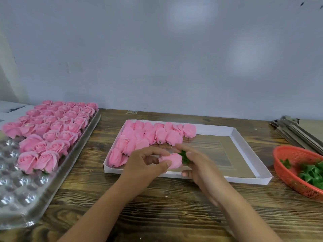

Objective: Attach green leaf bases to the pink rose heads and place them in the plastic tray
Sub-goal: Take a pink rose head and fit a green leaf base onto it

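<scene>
My left hand pinches a pink rose head lying on its side above the front edge of a white cardboard box. My right hand holds a green leaf base against the rose's right end. Several bare rose heads lie in the box's left part. On the left, a clear plastic tray holds several upright roses in its far rows. An orange basket at the right holds several green leaf bases.
A stack of flat cardboard sheets lies at the back right. A grey wall stands just behind the wooden table. Paper lies at the far left behind the tray.
</scene>
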Demonstrator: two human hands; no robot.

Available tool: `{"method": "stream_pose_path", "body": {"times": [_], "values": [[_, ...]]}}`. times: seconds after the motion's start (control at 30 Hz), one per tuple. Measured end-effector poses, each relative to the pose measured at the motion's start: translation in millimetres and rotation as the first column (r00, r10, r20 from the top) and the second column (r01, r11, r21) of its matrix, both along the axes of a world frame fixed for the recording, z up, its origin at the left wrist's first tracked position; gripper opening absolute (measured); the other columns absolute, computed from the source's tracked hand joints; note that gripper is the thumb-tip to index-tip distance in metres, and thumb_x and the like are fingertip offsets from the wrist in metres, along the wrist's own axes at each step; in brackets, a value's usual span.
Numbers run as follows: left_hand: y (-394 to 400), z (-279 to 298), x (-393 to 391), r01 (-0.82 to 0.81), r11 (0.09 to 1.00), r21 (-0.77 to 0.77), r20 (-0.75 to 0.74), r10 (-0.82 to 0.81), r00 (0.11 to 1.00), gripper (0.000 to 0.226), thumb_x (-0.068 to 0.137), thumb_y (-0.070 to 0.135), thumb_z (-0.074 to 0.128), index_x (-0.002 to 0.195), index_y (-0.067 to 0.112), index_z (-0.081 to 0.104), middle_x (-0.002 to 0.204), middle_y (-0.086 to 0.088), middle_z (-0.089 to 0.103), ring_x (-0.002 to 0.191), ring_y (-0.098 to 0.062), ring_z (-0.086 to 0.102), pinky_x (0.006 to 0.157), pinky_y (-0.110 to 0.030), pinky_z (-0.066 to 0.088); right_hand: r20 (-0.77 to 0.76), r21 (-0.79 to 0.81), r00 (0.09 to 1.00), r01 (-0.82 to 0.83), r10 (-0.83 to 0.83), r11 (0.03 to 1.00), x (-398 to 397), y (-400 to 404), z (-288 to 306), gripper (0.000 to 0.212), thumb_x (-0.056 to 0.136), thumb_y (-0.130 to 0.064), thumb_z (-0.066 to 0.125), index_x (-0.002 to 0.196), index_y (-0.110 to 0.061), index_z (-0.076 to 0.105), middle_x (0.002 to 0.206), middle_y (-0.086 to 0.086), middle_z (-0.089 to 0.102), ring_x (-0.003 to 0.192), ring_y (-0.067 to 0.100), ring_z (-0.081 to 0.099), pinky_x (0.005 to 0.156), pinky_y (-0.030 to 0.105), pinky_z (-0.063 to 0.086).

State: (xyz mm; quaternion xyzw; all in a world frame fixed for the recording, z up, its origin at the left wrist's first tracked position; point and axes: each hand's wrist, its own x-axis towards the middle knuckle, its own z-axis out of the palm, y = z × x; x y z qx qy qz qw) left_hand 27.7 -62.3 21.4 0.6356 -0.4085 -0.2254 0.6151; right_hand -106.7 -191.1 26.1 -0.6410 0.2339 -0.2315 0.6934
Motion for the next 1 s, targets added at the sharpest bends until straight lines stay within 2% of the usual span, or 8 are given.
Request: {"method": "stream_pose_path", "body": {"times": [0.13, 0.23, 0.33, 0.43, 0.63, 0.77, 0.87, 1.0], "values": [[0.0, -0.8, 2.1, -0.009, 1.000, 0.005, 0.010, 0.009, 1.000, 0.022, 0.071, 0.033, 0.082, 0.091, 0.041, 0.077, 0.086, 0.007, 0.077, 0.079, -0.014, 0.072, 0.079, -0.041, 0.061, 0.027, -0.040, 0.999, -0.025, 0.026, 0.999, -1.5, -4.1, -4.8, 0.047, 0.085, -0.018, 0.040, 0.122, -0.031, 0.067, 0.122, -0.007, 0.069, 0.105, 0.008, 0.063, 0.069, 0.026, 0.047], [-0.2, -2.3, 3.4, -0.019, 1.000, 0.015, 0.023, 0.019, 1.000, 0.024, 0.078, 0.023, 0.084, 0.090, 0.043, 0.077, 0.083, 0.011, 0.076, 0.077, -0.010, 0.071, 0.077, -0.037, 0.060, 0.019, -0.110, 1.000, 0.013, -0.011, 0.994, -4.7, -7.6, -8.9, 0.049, 0.085, -0.017, 0.042, 0.126, -0.034, 0.063, 0.124, -0.011, 0.068, 0.108, 0.007, 0.062, 0.072, 0.027, 0.047], [-0.4, -2.8, 4.0, -0.032, 0.999, 0.022, 0.025, 0.031, 0.999, 0.030, 0.081, 0.016, 0.083, 0.089, 0.044, 0.077, 0.084, 0.012, 0.076, 0.079, -0.012, 0.071, 0.078, -0.035, 0.060, 0.016, -0.189, 0.999, 0.049, -0.047, 0.981, -8.6, -9.3, -11.2, 0.044, 0.092, -0.011, 0.047, 0.127, -0.033, 0.060, 0.120, -0.016, 0.067, 0.096, 0.002, 0.061, 0.072, 0.024, 0.047], [-0.2, -3.3, 4.3, -0.033, 0.999, 0.017, 0.022, 0.032, 0.999, 0.029, 0.081, 0.016, 0.083, 0.089, 0.043, 0.077, 0.083, 0.009, 0.076, 0.079, -0.012, 0.072, 0.076, -0.031, 0.060, 0.002, -0.215, 0.997, 0.071, -0.072, 0.974, -10.1, -10.9, -12.6, 0.042, 0.096, 0.001, 0.046, 0.120, -0.029, 0.062, 0.113, -0.010, 0.070, 0.083, -0.001, 0.058, 0.071, 0.022, 0.046], [-1.0, -4.7, 3.6, -0.024, 1.000, 0.001, 0.005, 0.024, 1.000, 0.026, 0.080, 0.019, 0.084, 0.091, 0.041, 0.077, 0.081, 0.008, 0.076, 0.075, -0.011, 0.071, 0.075, -0.032, 0.060, -0.024, -0.261, 0.999, 0.014, -0.021, 0.965, -10.4, -7.0, -12.8, 0.038, 0.099, -0.006, 0.050, 0.122, -0.032, 0.065, 0.104, -0.008, 0.073, 0.084, -0.001, 0.061, 0.072, 0.019, 0.050], [-1.0, -5.1, 3.1, -0.023, 1.000, -0.001, -0.004, 0.023, 1.000, 0.022, 0.076, 0.028, 0.084, 0.093, 0.041, 0.077, 0.079, 0.006, 0.076, 0.076, -0.012, 0.072, 0.076, -0.035, 0.061, -0.017, -0.294, 1.000, 0.018, -0.024, 0.956, -9.5, -3.7, -13.1, 0.037, 0.100, -0.008, 0.052, 0.120, -0.037, 0.064, 0.091, -0.019, 0.072, 0.079, -0.007, 0.060, 0.071, 0.015, 0.050], [-1.5, -4.1, 3.1, -0.024, 1.000, -0.003, 0.010, 0.024, 1.000, 0.022, 0.074, 0.031, 0.083, 0.092, 0.042, 0.077, 0.080, 0.005, 0.076, 0.077, -0.017, 0.072, 0.077, -0.038, 0.061, 0.008, -0.332, 0.998, 0.060, -0.060, 0.941, -9.3, -2.6, -13.2, 0.037, 0.097, -0.007, 0.056, 0.119, -0.036, 0.065, 0.083, -0.016, 0.068, 0.076, -0.003, 0.057, 0.074, 0.020, 0.050], [-1.6, -4.2, 2.8, -0.026, 1.000, -0.014, 0.005, 0.026, 1.000, 0.022, 0.075, 0.029, 0.084, 0.090, 0.042, 0.077, 0.080, 0.004, 0.077, 0.076, -0.017, 0.073, 0.075, -0.035, 0.061, 0.003, -0.399, 0.993, 0.106, -0.114, 0.911, -9.6, -3.7, -13.9, 0.037, 0.096, -0.010, 0.060, 0.124, -0.034, 0.066, 0.092, -0.011, 0.068, 0.087, 0.007, 0.058, 0.088, 0.029, 0.048]]}}
